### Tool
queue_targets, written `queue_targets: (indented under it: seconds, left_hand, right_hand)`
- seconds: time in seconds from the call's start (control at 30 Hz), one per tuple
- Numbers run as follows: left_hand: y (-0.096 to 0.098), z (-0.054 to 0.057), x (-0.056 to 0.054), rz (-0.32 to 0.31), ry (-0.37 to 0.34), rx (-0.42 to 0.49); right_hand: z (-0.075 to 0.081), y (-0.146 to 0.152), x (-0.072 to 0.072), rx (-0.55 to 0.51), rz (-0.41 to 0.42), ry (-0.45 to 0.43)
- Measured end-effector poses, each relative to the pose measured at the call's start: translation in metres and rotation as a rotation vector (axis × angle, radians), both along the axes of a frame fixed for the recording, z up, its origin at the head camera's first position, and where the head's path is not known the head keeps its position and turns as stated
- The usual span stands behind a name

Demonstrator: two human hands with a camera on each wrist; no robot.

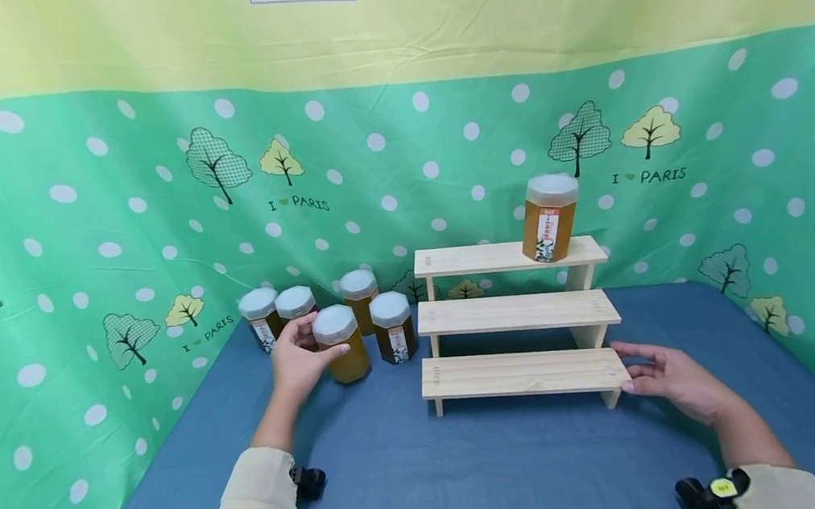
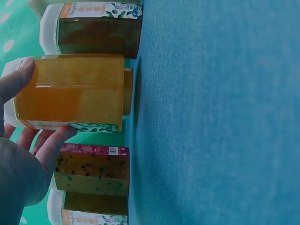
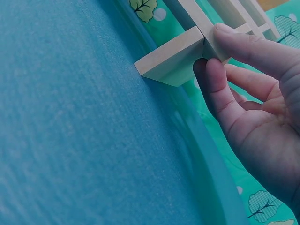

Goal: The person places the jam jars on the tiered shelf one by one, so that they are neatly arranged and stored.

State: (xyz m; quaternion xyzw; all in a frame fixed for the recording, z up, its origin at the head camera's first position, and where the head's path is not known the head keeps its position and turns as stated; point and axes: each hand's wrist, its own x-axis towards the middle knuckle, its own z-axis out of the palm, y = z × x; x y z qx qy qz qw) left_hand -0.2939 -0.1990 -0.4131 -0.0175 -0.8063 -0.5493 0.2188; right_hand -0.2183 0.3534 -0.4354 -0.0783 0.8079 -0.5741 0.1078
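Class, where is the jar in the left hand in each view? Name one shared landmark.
Head: the jar is left of centre, below mid-height, in the left hand.
Left wrist: left side, just above mid-height, turned sideways.
Right wrist: not in it.
Landmark: blue cloth.

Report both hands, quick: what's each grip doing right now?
Left hand: grip closed around an amber jar with a pale lid.
Right hand: grip holding the right end of the bottom wooden shelf.
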Motion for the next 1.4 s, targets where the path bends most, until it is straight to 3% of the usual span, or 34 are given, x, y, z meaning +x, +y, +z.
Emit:
queue_targets:
  seconds: [0.33,0.7,0.83,1.1,1.27,1.4]
  left_hand:
    - [0.005,0.005,0.006,-0.014,0.012,-0.010]
    - [0.011,0.019,0.015,-0.062,0.041,-0.007]
    - [0.015,0.029,0.021,-0.077,0.040,0.005]
    - [0.029,0.064,0.045,-0.101,0.069,-0.011]
    - [0.028,0.064,0.040,-0.113,0.061,0.010]
    - [0.026,0.060,0.031,-0.131,0.094,0.019]
  right_hand:
    - [-0.001,0.001,0.000,-0.005,0.007,0.016]
    - [-0.002,0.002,0.000,-0.021,0.012,0.019]
    - [-0.001,0.002,0.000,-0.020,0.013,0.019]
    - [0.000,0.000,0.000,-0.004,0.004,0.009]
    - [0.001,-0.001,0.000,-0.005,0.006,-0.005]
    - [0.001,-0.001,0.000,0.006,0.002,-0.008]
